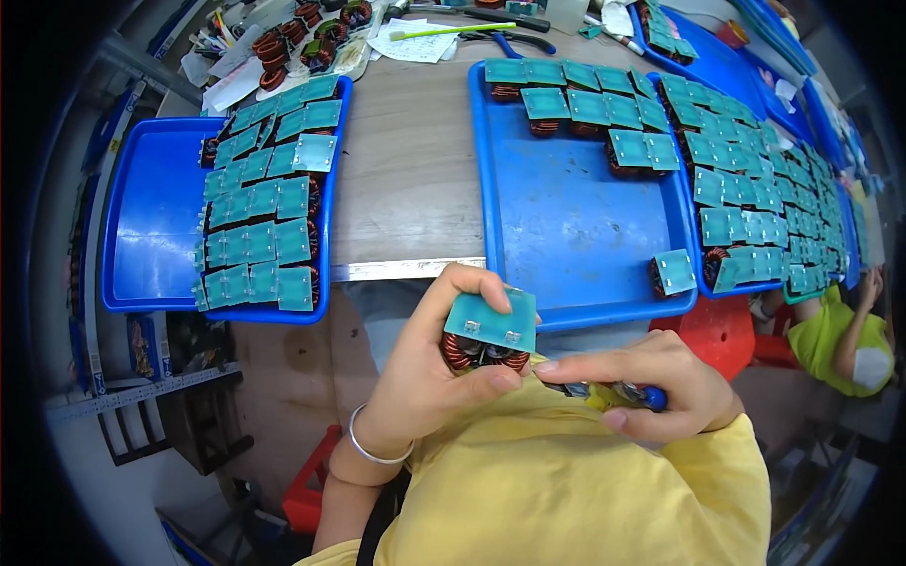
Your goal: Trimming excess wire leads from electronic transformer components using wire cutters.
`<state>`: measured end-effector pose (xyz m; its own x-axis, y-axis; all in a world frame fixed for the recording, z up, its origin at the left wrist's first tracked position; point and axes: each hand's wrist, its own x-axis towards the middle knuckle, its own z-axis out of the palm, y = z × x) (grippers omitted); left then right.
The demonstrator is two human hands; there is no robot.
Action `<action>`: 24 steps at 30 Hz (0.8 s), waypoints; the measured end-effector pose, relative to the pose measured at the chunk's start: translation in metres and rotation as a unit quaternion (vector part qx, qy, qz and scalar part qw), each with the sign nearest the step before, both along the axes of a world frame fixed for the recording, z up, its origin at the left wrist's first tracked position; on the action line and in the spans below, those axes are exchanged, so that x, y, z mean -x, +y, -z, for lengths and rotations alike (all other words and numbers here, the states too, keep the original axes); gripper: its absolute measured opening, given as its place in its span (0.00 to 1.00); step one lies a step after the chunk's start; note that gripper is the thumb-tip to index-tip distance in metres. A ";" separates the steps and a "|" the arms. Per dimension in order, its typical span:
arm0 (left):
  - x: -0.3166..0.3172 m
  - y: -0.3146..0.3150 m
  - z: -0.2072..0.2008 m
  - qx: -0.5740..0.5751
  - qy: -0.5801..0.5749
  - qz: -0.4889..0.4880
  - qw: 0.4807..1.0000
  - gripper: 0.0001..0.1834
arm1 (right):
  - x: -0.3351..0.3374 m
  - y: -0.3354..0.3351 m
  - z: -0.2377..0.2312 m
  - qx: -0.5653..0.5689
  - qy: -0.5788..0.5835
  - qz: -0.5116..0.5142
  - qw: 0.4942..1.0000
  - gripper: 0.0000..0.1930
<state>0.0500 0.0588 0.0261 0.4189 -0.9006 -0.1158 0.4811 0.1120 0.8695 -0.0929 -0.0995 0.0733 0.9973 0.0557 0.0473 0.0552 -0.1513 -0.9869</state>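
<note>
My left hand (415, 382) grips a green circuit board (489, 319) with copper-wound coils under it, fingers over the top edge and thumb below the coils. In my right hand (672, 377) is a small hand tool (653, 398) with a dark metal tip and a blue and yellow handle; its exact kind is partly hidden by the fingers. The index finger is stretched toward the board, and the tip is close to its coils. Whether the tip touches them I cannot tell.
Similar boards fill the right side of the left blue tray (151, 217) and part of the middle blue tray (585, 236). More loaded trays stand at the right. Blue-handled pliers (519, 41) and loose coils (274, 52) lie at the back. A person in yellow-green (835, 340) sits far right.
</note>
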 end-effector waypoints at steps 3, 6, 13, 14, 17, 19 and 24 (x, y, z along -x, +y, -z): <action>0.001 -0.001 0.001 -0.003 0.001 -0.008 1.000 0.36 | -0.002 0.004 0.009 0.014 -0.060 0.042 0.997 0.23; -0.004 0.003 0.003 0.008 -0.026 0.042 0.999 0.30 | -0.003 -0.001 0.005 0.001 -0.032 0.027 0.999 0.23; -0.006 0.002 0.006 0.013 -0.243 -0.015 0.970 0.35 | -0.002 -0.006 -0.004 0.005 0.029 -0.018 0.999 0.22; -0.008 0.001 0.006 0.029 -0.280 -0.010 0.960 0.34 | -0.001 -0.007 -0.003 0.007 0.044 -0.028 0.999 0.22; -0.009 -0.001 0.004 0.038 -0.328 -0.002 0.944 0.34 | -0.001 -0.008 -0.003 0.017 0.055 -0.041 0.998 0.22; -0.009 -0.001 0.003 0.032 -0.340 0.001 0.940 0.33 | -0.001 -0.009 -0.004 0.024 0.051 -0.044 0.997 0.22; -0.009 -0.002 0.002 0.038 -0.373 -0.006 0.927 0.32 | 0.000 -0.010 -0.004 0.023 0.045 -0.048 0.998 0.22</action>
